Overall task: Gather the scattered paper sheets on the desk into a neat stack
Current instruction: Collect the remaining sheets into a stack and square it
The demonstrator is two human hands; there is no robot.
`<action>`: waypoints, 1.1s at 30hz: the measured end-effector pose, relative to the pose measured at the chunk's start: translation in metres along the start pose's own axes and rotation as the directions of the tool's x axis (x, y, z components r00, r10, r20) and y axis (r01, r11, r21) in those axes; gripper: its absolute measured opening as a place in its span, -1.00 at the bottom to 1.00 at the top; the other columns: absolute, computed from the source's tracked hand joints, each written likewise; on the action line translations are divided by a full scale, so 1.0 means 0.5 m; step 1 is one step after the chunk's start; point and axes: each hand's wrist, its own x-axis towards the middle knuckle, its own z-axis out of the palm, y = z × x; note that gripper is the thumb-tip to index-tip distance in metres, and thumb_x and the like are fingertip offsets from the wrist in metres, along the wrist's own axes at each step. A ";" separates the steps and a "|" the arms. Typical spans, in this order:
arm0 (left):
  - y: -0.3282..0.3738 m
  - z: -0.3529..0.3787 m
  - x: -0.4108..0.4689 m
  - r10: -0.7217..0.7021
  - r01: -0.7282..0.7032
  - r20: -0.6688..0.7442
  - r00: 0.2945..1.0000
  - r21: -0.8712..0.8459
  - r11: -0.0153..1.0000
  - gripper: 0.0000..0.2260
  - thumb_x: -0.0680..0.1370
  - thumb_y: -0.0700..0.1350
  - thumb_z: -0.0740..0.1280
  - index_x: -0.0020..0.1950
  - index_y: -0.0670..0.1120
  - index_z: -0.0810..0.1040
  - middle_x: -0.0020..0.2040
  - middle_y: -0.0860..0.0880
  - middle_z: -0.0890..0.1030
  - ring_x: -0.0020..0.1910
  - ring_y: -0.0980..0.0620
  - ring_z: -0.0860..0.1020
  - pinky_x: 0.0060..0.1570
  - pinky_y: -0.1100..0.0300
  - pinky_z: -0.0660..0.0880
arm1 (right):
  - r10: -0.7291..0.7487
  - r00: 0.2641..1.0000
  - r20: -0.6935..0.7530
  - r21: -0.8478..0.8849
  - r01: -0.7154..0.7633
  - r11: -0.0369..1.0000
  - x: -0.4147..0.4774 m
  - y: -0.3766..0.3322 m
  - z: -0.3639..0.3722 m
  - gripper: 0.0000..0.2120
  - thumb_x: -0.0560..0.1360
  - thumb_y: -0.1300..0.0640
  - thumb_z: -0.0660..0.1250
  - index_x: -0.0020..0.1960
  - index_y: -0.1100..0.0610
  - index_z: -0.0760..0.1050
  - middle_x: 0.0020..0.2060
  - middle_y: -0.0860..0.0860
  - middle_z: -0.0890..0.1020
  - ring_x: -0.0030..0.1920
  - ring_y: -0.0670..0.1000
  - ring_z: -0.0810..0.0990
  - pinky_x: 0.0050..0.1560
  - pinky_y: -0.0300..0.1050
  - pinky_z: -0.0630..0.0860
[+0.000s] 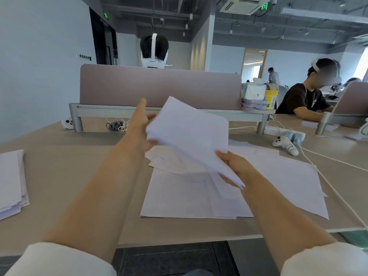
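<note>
Item: thick bundle of white paper sheets, held tilted in the air above the beige laminate desk, near centre. The left hand supported its far-left corner, thumb on top and palm beneath, the forefinger pointing loosely away. The right hand pinched its near-right corner, fingers closed on the sheets. Beneath lay loose white sheets, overlapping at odd angles and spreading right and near, not yet collected. A second uneven white pile sat at the far left edge of the desk, well apart. A white handheld controller and a white cable lay right of the loose sheets, the cable just beside their right edge. Risk, as judged: the bundle was gripped at two corners only, so inner sheets could slide out and fan; sweeping up the right-hand sheets could snag the cable; uneven edges would need squaring against the desk.
</note>
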 end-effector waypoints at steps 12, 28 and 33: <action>-0.208 0.154 0.106 -0.121 0.110 -0.027 0.992 0.641 0.760 -0.80 0.58 -0.32 0.17 0.17 -0.20 0.45 -0.25 -0.09 0.48 -0.32 -0.03 0.47 -0.34 0.17 0.43 | -0.030 0.949 -0.315 -0.482 -0.133 0.866 0.038 -0.114 -0.222 -0.74 0.53 0.17 0.32 0.15 0.30 0.49 -0.07 0.16 0.62 -0.16 0.11 0.58 -0.18 -0.11 0.52; -0.294 0.190 0.156 -0.244 0.203 -0.101 0.965 0.872 0.446 -0.71 0.54 -0.03 0.30 0.09 -0.24 0.45 0.00 -0.17 0.51 -0.09 -0.12 0.51 -0.13 0.12 0.49 | -0.141 0.907 -0.397 -0.868 -0.321 0.378 0.137 -0.092 -0.307 -0.83 0.52 0.24 0.16 0.02 0.29 0.47 -0.08 0.17 0.51 -0.06 0.17 0.48 -0.05 -0.12 0.39; -0.294 0.183 0.168 -0.324 0.318 -0.128 0.937 0.693 0.647 -0.70 0.53 -0.08 0.33 0.16 -0.26 0.48 -0.04 -0.17 0.58 -0.18 -0.10 0.57 -0.12 0.05 0.56 | -0.044 0.922 -0.384 -0.785 -0.300 0.542 0.130 -0.110 -0.316 -0.80 0.46 0.31 0.19 -0.30 0.19 0.25 -0.32 0.10 0.32 -0.35 0.04 0.30 -0.33 -0.22 0.23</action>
